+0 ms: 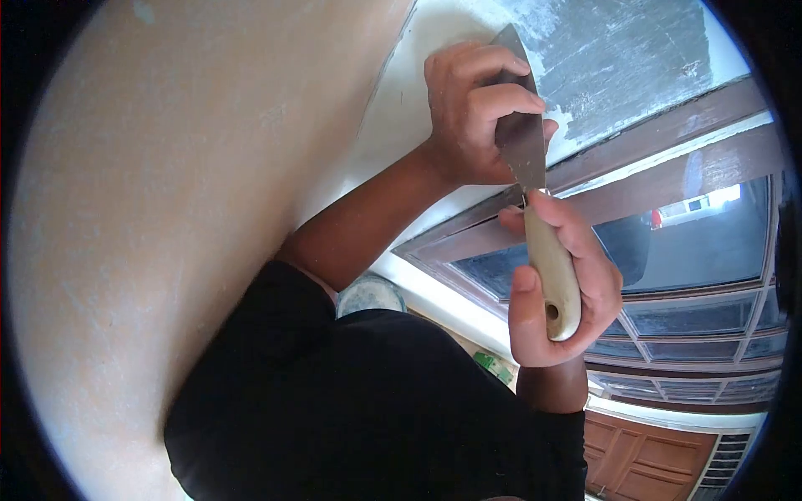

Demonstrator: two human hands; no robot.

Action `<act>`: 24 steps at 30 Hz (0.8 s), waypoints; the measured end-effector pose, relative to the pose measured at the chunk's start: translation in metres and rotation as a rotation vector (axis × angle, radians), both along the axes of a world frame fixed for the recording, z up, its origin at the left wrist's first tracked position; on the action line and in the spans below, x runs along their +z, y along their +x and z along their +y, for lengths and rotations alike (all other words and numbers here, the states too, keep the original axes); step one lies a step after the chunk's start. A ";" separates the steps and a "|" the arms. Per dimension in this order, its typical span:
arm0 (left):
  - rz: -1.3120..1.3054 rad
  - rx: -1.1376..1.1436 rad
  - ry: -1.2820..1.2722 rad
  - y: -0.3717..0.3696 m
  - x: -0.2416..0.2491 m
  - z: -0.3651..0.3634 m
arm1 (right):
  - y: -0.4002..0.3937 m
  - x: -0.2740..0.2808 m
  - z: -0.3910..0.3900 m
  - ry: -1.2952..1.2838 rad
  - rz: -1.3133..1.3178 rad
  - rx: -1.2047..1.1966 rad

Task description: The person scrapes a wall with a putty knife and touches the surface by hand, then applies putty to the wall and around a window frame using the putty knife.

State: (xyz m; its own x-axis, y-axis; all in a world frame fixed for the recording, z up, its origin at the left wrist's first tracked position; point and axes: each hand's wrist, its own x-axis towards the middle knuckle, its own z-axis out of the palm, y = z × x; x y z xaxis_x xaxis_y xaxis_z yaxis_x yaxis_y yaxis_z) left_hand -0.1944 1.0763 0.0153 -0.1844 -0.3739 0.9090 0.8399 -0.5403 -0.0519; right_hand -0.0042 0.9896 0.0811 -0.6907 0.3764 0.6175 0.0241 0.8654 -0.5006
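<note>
A putty knife with a broad metal blade and a pale handle is held up in front of the wall, its blade tip towards the top of the view. My right hand wraps round the handle, leaving the hanging hole at its end showing. Higher up, my left hand is closed on the blade, fingers bent over its face and the thumb tip behind the far edge. Behind the blade lies a wall patch of grey, streaky filler with white borders.
A peach-coloured wall fills the left side, close to my left arm. Brown-framed windows run along the right. Below are a round bucket, partly hidden by my black shirt, a green-and-white packet and a brown panelled door.
</note>
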 end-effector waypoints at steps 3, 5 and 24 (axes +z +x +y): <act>0.032 0.013 0.006 0.000 0.001 0.000 | -0.003 -0.003 0.003 0.028 0.033 0.003; -0.047 -0.006 0.040 0.002 0.000 0.007 | 0.000 -0.003 0.003 0.005 0.029 0.005; 0.043 0.051 -0.017 -0.003 -0.003 -0.004 | 0.004 -0.007 0.007 0.001 0.021 0.020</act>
State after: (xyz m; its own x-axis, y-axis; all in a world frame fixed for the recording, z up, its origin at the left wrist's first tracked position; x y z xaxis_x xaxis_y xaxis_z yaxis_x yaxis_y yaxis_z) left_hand -0.1973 1.0728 0.0125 -0.1262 -0.3665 0.9218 0.8637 -0.4977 -0.0796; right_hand -0.0002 0.9962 0.0737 -0.6847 0.3618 0.6326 -0.0040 0.8662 -0.4997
